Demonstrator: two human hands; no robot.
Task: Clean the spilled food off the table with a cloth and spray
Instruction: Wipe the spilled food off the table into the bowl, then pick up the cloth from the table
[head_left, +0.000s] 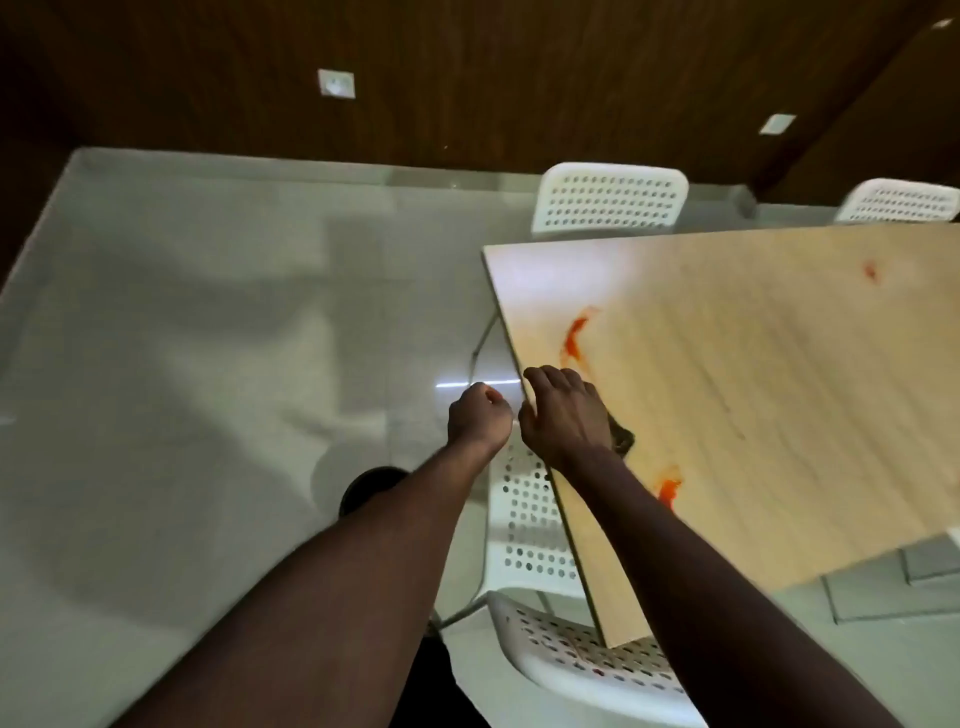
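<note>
Tabletop of pale wood, stained red in three places. Right hand lies at its left edge, fingers bent, over a dark cloth peeking out from under the palm; whether they grip it I cannot tell. Left hand, clenched with nothing showing in it, hangs just off that edge. The largest smear lies just beyond the right hand, a second smear beside the forearm, the smallest smear towards the far edge.
</note>
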